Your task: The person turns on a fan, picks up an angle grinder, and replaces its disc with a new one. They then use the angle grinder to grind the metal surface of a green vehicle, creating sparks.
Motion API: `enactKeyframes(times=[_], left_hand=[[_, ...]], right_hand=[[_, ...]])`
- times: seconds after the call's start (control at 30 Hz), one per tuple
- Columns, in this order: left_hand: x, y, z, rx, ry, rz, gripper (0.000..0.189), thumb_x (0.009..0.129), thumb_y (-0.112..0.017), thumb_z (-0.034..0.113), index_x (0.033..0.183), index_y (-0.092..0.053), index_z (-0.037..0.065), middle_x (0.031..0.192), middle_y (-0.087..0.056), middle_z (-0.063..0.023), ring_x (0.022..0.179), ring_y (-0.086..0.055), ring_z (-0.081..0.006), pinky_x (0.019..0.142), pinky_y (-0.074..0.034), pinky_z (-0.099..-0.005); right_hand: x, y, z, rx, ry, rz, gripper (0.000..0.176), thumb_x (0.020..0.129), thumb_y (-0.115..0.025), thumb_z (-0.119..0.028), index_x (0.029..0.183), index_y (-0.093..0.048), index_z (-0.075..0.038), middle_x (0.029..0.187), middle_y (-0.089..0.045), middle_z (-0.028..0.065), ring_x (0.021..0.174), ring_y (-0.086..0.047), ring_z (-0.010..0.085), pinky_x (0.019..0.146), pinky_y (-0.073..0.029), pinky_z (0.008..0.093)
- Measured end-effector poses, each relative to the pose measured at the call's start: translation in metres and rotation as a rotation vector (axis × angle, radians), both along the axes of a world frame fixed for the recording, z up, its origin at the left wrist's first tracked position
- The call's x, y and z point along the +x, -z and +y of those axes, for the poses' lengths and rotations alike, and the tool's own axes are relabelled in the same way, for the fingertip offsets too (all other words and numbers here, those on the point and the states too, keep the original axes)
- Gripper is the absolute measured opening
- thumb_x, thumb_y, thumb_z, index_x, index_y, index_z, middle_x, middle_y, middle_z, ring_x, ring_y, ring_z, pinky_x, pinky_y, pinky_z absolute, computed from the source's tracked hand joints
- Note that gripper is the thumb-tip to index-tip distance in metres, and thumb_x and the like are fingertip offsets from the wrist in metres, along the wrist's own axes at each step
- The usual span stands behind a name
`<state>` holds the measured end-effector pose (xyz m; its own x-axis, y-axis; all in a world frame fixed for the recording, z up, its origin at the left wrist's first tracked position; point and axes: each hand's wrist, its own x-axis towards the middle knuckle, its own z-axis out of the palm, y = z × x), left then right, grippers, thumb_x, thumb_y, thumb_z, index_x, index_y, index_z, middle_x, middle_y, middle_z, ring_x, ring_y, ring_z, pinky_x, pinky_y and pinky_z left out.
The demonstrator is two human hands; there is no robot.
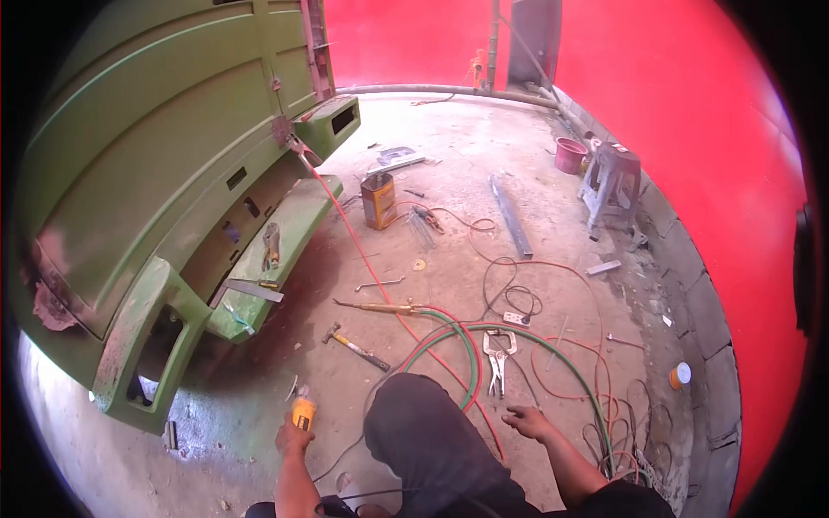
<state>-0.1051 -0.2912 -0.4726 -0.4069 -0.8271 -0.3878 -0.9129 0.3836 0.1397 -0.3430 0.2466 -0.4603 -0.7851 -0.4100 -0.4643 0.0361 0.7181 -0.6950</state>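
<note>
At the lower left, my left hand (pixel 294 438) is wrapped round a yellow power tool (pixel 303 413), which looks like an angle grinder, with its head pointing up and away. My right hand (pixel 528 422) is at the lower right with fingers apart and nothing in them. Just beyond it a locking clamp (pixel 498 358) lies on the floor. A hammer (pixel 358 348) rests between the yellow tool and a brass cutting torch (pixel 376 306). Red and green hoses (pixel 473 363) run from the torch past my knee.
A green metal vehicle body (pixel 173 112) fills the left, with tools on its step (pixel 289 229). On the floor are a rectangular can (pixel 378 200), a metal bar (pixel 509 216), a power strip (pixel 516 319) and tangled cables. A stool (pixel 611 186) stands by the right wall.
</note>
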Motion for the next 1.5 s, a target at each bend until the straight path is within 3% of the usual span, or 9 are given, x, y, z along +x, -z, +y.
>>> enactKeyframes(times=[0.07,0.47,0.8,0.97,1.07,1.2,1.33,1.37,1.5], left_hand=[[-0.005,0.015,-0.002,-0.032,-0.047,-0.029,0.097,0.062,-0.089,0.031,0.145,-0.040,0.023,0.116,-0.070,-0.0145,0.108,-0.069,-0.0332,0.090,-0.057,-0.0463],[-0.006,0.068,-0.029,-0.109,-0.087,-0.051,0.093,0.068,-0.084,0.022,0.148,-0.036,0.022,0.118,-0.060,-0.0214,0.107,-0.066,-0.0399,0.091,-0.055,-0.0490],[0.010,0.136,-0.049,-0.273,-0.271,-0.054,0.100,0.073,-0.083,0.019,0.157,-0.028,0.023,0.124,-0.054,-0.0240,0.110,-0.059,-0.0418,0.092,-0.052,-0.0494],[0.023,0.142,-0.053,-0.243,-0.139,-0.059,0.102,0.079,-0.084,0.027,0.158,-0.023,0.009,0.135,-0.049,-0.0231,0.125,-0.049,-0.0401,0.104,-0.043,-0.0484],[0.023,0.144,-0.056,-0.173,-0.187,-0.095,0.104,0.079,-0.084,0.028,0.158,-0.020,0.004,0.138,-0.048,-0.0229,0.127,-0.048,-0.0402,0.107,-0.039,-0.0493],[0.014,0.122,-0.041,-0.255,-0.184,-0.110,0.094,0.082,-0.080,0.031,0.155,-0.026,0.003,0.140,-0.047,-0.0233,0.126,-0.048,-0.0406,0.105,-0.040,-0.0504],[-0.033,0.125,-0.016,-0.226,0.128,-0.027,0.054,0.088,-0.072,0.033,0.127,-0.056,0.001,0.125,-0.058,-0.0245,0.119,-0.053,-0.0411,0.099,-0.042,-0.0503],[-0.059,0.129,-0.014,-0.131,0.226,0.119,0.046,0.088,-0.072,0.032,0.120,-0.060,0.002,0.116,-0.062,-0.0220,0.113,-0.056,-0.0402,0.096,-0.044,-0.0502],[-0.254,0.066,-0.027,0.099,0.515,0.473,0.023,0.088,-0.070,0.023,0.104,-0.069,0.005,0.099,-0.069,-0.0153,0.093,-0.064,-0.0371,0.085,-0.050,-0.0483]], right_hand=[[0.017,0.004,0.020,-0.058,0.208,-0.287,0.071,0.094,-0.069,-0.043,0.147,-0.047,-0.001,0.121,-0.069,0.0156,0.104,-0.067,0.0242,0.087,-0.054,0.0369],[-0.095,0.007,-0.050,-0.153,0.226,-0.306,0.057,0.096,-0.066,-0.033,0.139,-0.055,0.002,0.116,-0.069,0.0133,0.096,-0.066,0.0197,0.080,-0.053,0.0335],[-0.298,0.069,-0.208,0.140,0.053,0.246,0.049,0.092,-0.067,-0.034,0.130,-0.064,-0.002,0.119,-0.069,0.0224,0.106,-0.069,0.0335,0.093,-0.052,0.0392],[-0.349,0.090,-0.292,0.240,-0.072,0.326,0.049,0.091,-0.067,-0.036,0.129,-0.065,-0.005,0.126,-0.064,0.0227,0.119,-0.061,0.0363,0.101,-0.049,0.0419],[-0.387,0.117,-0.319,0.355,-0.097,0.404,0.054,0.090,-0.068,-0.038,0.133,-0.061,-0.006,0.135,-0.057,0.0216,0.125,-0.056,0.0370,0.106,-0.046,0.0441],[-0.446,0.140,-0.331,0.649,-0.043,0.248,0.092,0.078,-0.079,-0.049,0.150,-0.039,-0.008,0.152,-0.040,0.0227,0.135,-0.047,0.0417,0.111,-0.043,0.0487],[-0.488,0.169,-0.324,0.910,-0.082,0.112,0.129,0.065,-0.084,-0.063,0.156,-0.021,0.004,0.163,-0.018,0.0279,0.151,-0.020,0.0437,0.120,-0.028,0.0516],[-0.483,0.148,-0.331,0.873,-0.029,0.013,0.142,0.063,-0.087,-0.061,0.159,-0.003,0.002,0.165,-0.007,0.0288,0.153,-0.009,0.0451,0.122,-0.022,0.0555],[-0.470,0.151,-0.344,0.821,0.113,-0.067,0.142,0.060,-0.095,-0.045,0.161,-0.002,-0.008,0.167,0.002,0.0227,0.152,-0.010,0.0470,0.118,-0.028,0.0617]])
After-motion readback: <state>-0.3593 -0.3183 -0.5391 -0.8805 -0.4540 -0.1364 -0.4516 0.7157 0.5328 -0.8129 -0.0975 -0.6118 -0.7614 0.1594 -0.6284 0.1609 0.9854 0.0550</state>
